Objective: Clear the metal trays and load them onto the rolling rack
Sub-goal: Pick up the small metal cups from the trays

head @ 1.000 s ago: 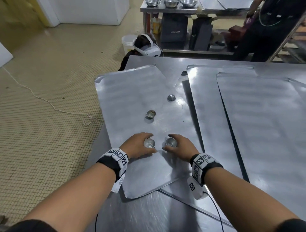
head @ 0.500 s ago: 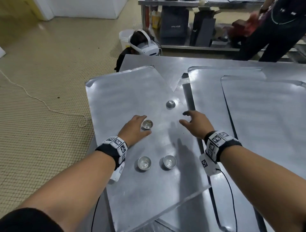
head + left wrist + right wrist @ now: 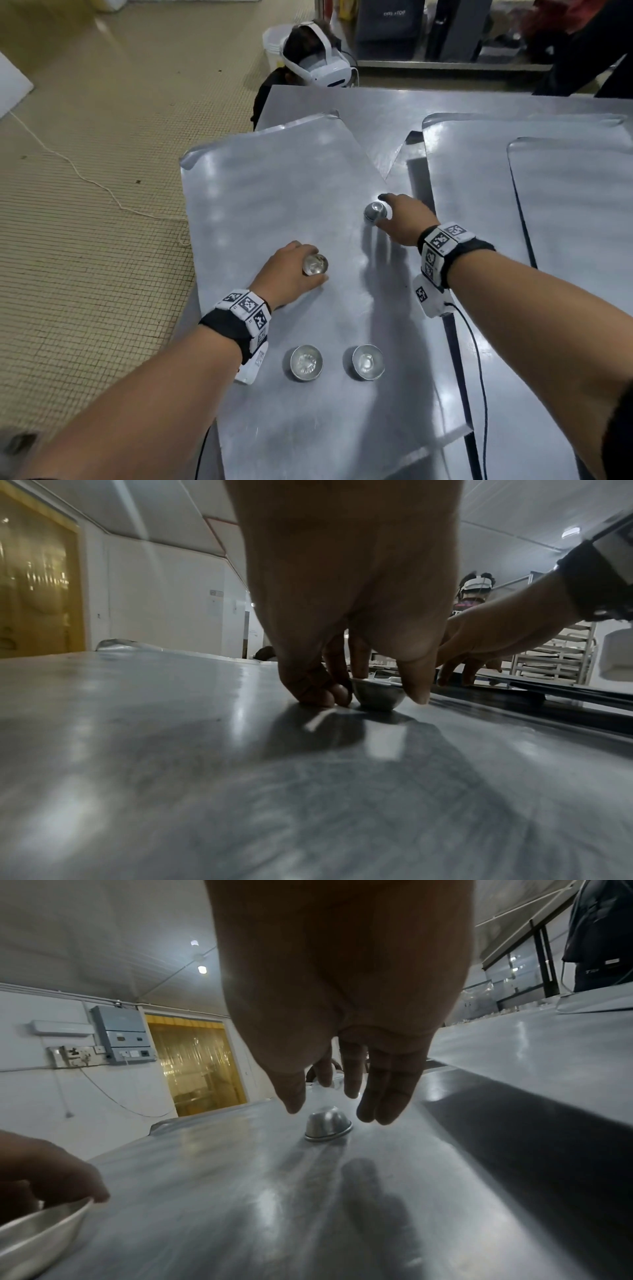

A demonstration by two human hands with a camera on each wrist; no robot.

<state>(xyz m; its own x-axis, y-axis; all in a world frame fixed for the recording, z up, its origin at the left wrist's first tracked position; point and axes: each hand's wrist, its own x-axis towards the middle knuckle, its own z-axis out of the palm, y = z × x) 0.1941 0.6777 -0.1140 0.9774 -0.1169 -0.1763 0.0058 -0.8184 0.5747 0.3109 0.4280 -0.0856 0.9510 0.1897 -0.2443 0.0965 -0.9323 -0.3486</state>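
Observation:
A flat metal tray (image 3: 274, 192) lies askew on the steel table and carries several small metal cups. My left hand (image 3: 308, 274) grips one upright cup (image 3: 315, 263) mid-tray; in the left wrist view its thumb and curled fingers close round that cup (image 3: 378, 697). My right hand (image 3: 385, 212) hovers with straight fingers over an upside-down cup (image 3: 374, 210) farther along the tray; the right wrist view shows a gap between the fingertips (image 3: 373, 1115) and that cup (image 3: 328, 1126). Two more upright cups (image 3: 306, 362) (image 3: 368, 362) stand nearer me.
More flat trays (image 3: 479, 205) (image 3: 575, 212) lie overlapped to the right. A rolling rack (image 3: 555, 656) stands behind the table. A person in a white headset (image 3: 315, 65) crouches past the far edge, another in dark clothes (image 3: 582, 51) stands far right. A cord (image 3: 85, 178) trails across the floor.
Both hands let go of the two near cups and reached forward. The left hand took hold of the middle cup; the right hand moved over the far upside-down cup.

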